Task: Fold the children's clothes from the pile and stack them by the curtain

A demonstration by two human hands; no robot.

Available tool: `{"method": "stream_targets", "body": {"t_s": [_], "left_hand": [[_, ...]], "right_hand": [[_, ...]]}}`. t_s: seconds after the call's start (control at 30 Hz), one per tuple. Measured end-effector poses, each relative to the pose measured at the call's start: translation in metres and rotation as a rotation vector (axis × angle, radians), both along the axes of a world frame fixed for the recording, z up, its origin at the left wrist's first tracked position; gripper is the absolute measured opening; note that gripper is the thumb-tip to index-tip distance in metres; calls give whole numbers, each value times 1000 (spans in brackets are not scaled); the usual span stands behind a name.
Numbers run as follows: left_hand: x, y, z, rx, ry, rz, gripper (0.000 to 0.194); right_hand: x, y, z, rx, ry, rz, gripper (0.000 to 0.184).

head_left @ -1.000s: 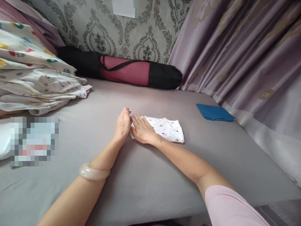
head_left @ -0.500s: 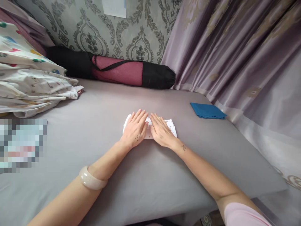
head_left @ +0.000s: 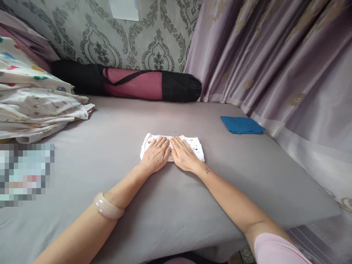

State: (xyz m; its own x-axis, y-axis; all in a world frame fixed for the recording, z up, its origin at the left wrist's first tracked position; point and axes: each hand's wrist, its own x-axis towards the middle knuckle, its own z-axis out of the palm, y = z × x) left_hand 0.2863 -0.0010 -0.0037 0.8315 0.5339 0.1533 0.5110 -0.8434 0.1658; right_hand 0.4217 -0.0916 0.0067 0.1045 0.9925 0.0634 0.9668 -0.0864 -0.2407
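Note:
A small folded white cloth with dark and tan printed spots [head_left: 195, 143] lies on the grey sheet [head_left: 176, 205], in the middle of the head view. My left hand [head_left: 156, 154] rests flat on its left half, fingers stretched out and pointing away from me. On the right half, my right hand [head_left: 183, 154] lies palm down, also flat, its thumb close to the left one. Neither hand grips the cloth; both press on top of it. Its far edge and both ends show around my fingers, while the part beneath my palms is hidden.
A folded blue cloth [head_left: 242, 125] lies at the right near the purple curtain [head_left: 264, 55]. Along the patterned wall stretches a long black and pink bag [head_left: 132, 83]. A heap of white printed fabric [head_left: 35, 99] is at the left, with a blurred-out item [head_left: 26, 172] below it.
Both hands have slid slightly back toward me on the white cloth and now lie flatter, uncovering its far edge. The whole view has shifted a little.

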Motion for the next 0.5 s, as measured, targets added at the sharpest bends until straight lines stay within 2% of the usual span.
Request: {"method": "stream_targets", "body": {"t_s": [0.17, 0.37, 0.5], "left_hand": [[-10, 1, 6, 83, -60, 69, 57], [-16, 3, 7, 0, 59, 101, 57], [-20, 7, 7, -6, 56, 133, 59]], "right_hand": [[4, -9, 7, 68, -30, -74, 60], [10, -11, -4, -5, 11, -89, 60], [11, -14, 2, 14, 23, -100, 60]]}}
